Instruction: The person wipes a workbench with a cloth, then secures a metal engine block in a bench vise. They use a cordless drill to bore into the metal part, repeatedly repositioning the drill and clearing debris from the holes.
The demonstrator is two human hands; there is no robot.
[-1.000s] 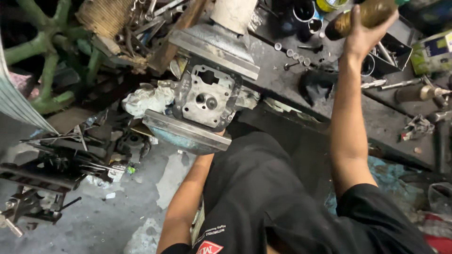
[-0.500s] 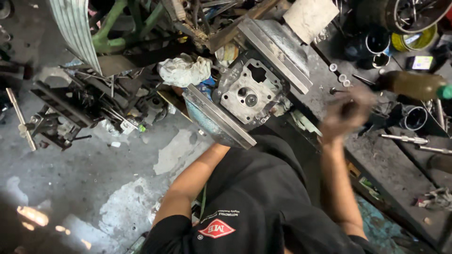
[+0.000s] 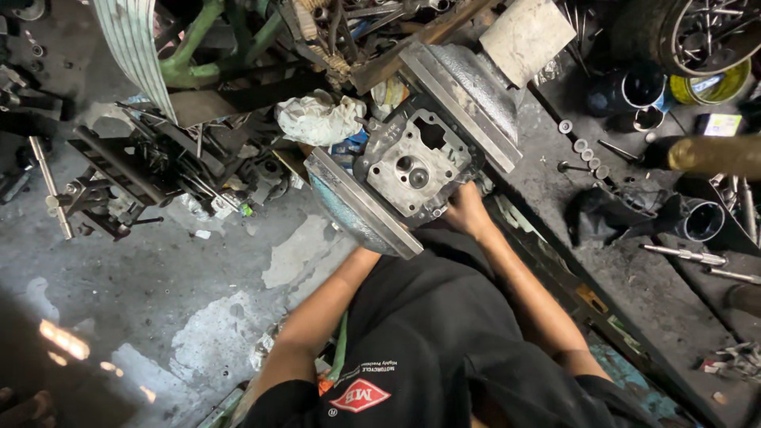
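A grey metal engine part (image 3: 414, 165) sits clamped between the two flat plates of a big vise (image 3: 361, 208) at the middle of the scene, its machined face with round holes turned up toward the camera. The right hand (image 3: 466, 212) rests against the near right edge of the engine part, its fingers curled onto the metal, though how firmly they grip cannot be told. The left hand is hidden under the near plate of the vise; only the left forearm (image 3: 317, 313) shows, reaching up beneath it, so whether those fingers are apart or together cannot be told. A crumpled white rag (image 3: 319, 120) lies just to the far left of the engine part. To the right runs a dark, grimy counter (image 3: 634, 277), carrying a row of small washers (image 3: 583, 150), a brown bottle (image 3: 709, 154) lying on its side, and a black cup (image 3: 638, 89) farther off. The stained concrete floor (image 3: 158, 301) spreads out on the left.
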